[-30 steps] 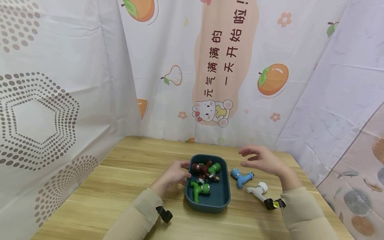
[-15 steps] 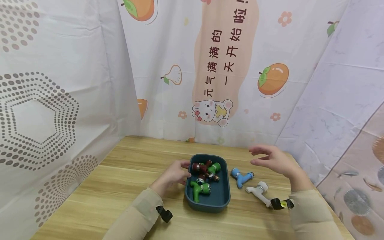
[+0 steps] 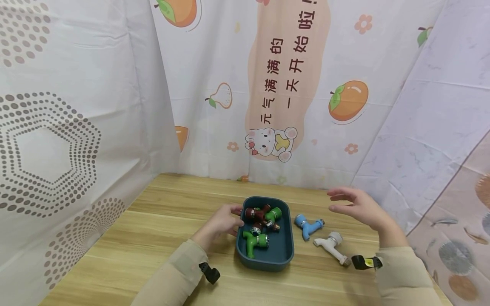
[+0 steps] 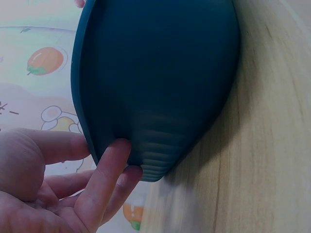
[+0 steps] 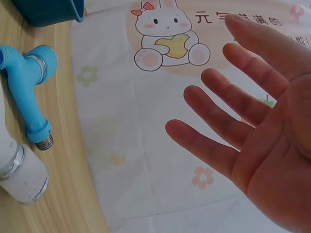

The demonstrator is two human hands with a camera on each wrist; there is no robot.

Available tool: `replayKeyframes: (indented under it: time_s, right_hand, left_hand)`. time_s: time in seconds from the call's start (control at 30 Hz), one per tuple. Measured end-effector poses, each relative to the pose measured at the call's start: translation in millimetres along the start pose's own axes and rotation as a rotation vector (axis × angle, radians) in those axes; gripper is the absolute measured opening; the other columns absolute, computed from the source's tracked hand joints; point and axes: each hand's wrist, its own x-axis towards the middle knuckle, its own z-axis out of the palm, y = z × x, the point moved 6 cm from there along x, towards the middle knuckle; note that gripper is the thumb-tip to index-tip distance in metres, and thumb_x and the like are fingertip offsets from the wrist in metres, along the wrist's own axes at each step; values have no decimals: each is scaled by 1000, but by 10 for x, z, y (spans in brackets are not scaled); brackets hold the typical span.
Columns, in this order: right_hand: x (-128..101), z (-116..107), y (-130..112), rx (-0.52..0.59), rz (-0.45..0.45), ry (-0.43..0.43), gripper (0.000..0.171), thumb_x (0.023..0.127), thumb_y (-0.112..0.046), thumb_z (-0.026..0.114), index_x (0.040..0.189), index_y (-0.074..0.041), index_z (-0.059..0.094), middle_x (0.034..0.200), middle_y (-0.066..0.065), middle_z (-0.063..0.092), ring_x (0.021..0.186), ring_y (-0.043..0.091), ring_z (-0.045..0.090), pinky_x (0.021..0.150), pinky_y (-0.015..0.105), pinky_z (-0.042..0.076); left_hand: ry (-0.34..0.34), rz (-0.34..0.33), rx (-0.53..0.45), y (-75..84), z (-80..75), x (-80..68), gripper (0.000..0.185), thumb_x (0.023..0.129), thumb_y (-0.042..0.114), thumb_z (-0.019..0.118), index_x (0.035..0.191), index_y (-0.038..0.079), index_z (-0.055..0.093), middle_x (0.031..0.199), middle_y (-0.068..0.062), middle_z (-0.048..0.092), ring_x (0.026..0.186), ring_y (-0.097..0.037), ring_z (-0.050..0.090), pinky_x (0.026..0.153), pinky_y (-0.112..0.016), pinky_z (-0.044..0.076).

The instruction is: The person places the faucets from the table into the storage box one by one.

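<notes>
Head view: left hand (image 3: 222,222) rests against the left rim of the dark teal tray (image 3: 285,250), which sits mid-table (image 3: 153,229) holding green and dark red taps (image 3: 257,240); the left wrist view alone shows the fingers (image 4: 104,182) lying fairly straight on the tray's outer wall, thumb at the rim. Right hand (image 3: 357,206) hovers over the table's right end, touching nothing. Its wrist view adds spread, relaxed fingers (image 5: 214,145), with the blue tap (image 3: 307,225) and white tap (image 3: 331,246) lying on the wood beside the tray.

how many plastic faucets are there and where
6, maybe more hidden: four piled in the blue tray, two green and two dark red; blue faucet and white faucet on the table beside it.
</notes>
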Motion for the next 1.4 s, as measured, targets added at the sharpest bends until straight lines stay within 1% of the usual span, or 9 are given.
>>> replayKeyframes:
  time_s: [0.33,0.43,0.5,0.67,0.73,0.83,1.03,1.17,1.4]
  right_hand:
    - [-112,-19,230,43,49,-5,45,94,-24,76,133,-6,63,134,15,62,120,41,60,86,27,55]
    - [-141,-17,276,43,27,-12,45,95,-20,75,134,-2,62,135,18,61,119,40,61,87,27,55]
    - [-158,-14,295,57,16,-16,44,95,-17,74,134,-1,61,135,20,60,118,36,62,87,27,55]
    - [-192,-3,341,100,-9,-21,42,95,-12,73,133,1,61,135,23,59,114,15,63,86,28,57]
    - [-206,3,375,101,-2,-16,42,94,-11,74,133,2,62,135,24,59,112,10,63,85,28,58]
    - [-227,12,435,88,20,-7,45,93,-13,75,134,2,61,135,25,59,112,15,64,85,27,58]
    - [-261,43,550,89,77,-7,49,92,-17,77,134,2,61,133,25,60,116,46,60,83,28,58]
    - [-287,87,621,129,106,-56,52,93,-16,75,138,3,57,136,29,56,120,52,55,82,31,59]
    - [-316,169,706,194,164,-119,58,95,-16,73,143,6,50,143,36,47,125,56,50,85,31,57]
  left_hand:
    - [4,-8,3,-23,-2,17,61,87,-8,67,146,-5,49,136,-25,53,94,-34,70,65,-42,63]
    - [4,-7,9,-18,0,11,62,87,-8,66,146,-5,48,136,-26,53,93,-33,70,65,-41,63]
    - [4,-6,10,-12,2,3,62,88,-8,66,146,-5,48,135,-26,53,93,-32,70,64,-41,63]
    - [2,-1,4,1,7,-14,62,88,-9,66,147,-5,47,135,-26,53,94,-34,70,63,-42,63]
    - [0,4,4,3,8,-14,63,87,-9,66,147,-5,47,135,-26,53,94,-34,70,63,-42,63]
    - [2,2,7,-2,6,-7,62,87,-9,66,147,-5,48,135,-26,54,93,-33,70,63,-41,63]
    - [3,-4,13,-16,-3,10,62,87,-8,67,146,-5,48,134,-25,54,92,-31,70,64,-41,63]
    - [6,-9,17,-25,-10,15,62,87,-8,67,147,-4,49,134,-25,54,92,-30,70,64,-41,63]
    - [4,-8,12,-35,-13,29,61,88,-8,67,146,-3,50,134,-24,54,92,-29,70,64,-41,63]
